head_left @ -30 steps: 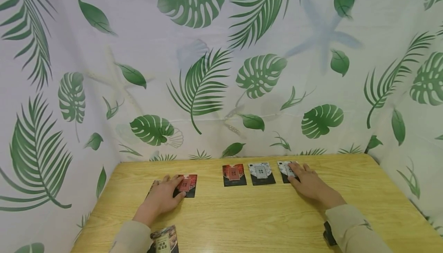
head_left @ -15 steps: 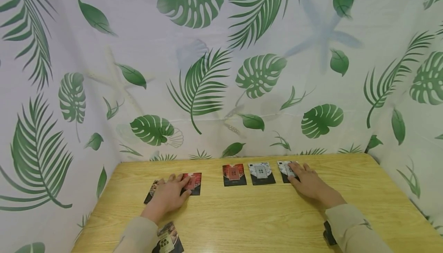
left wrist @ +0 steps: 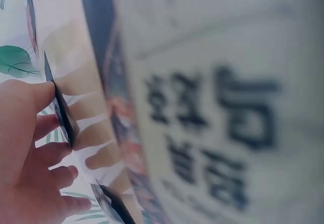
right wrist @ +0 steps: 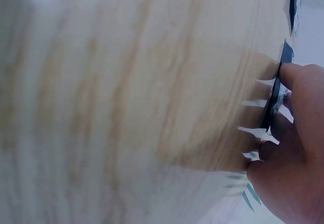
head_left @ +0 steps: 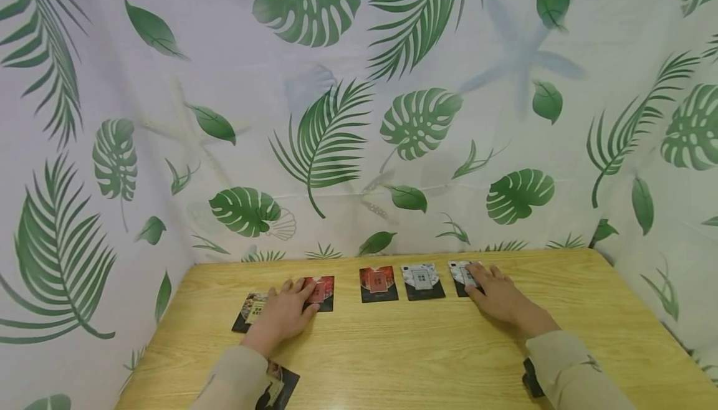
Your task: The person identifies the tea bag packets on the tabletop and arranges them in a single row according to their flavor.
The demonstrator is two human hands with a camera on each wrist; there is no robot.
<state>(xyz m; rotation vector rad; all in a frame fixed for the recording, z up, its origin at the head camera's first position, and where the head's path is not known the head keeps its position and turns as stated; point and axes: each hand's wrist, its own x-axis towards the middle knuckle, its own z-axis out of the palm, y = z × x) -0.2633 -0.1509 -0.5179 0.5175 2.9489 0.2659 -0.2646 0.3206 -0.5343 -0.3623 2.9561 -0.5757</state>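
Note:
Across a red-and-black packet lie the fingertips of my left hand, fingers extended. In the left wrist view the thumb and fingers meet the dark packet on the tabletop. My right hand rests its fingers on a white-and-black packet at the right end of the row, covering part of it. The right wrist view shows thumb and fingertips against that packet's dark edge. A brown-and-black packet lies left of my left hand, partly hidden by it.
Between the hands lie another red packet and a white one, side by side. A second brown packet sits near the left sleeve. A black object shows beside the right sleeve. A leaf-print cloth hangs behind the wooden table.
My left hand has slid right with the red packet, which is now closer to the row. More of the brown packet behind it shows. My right hand has stayed in place.

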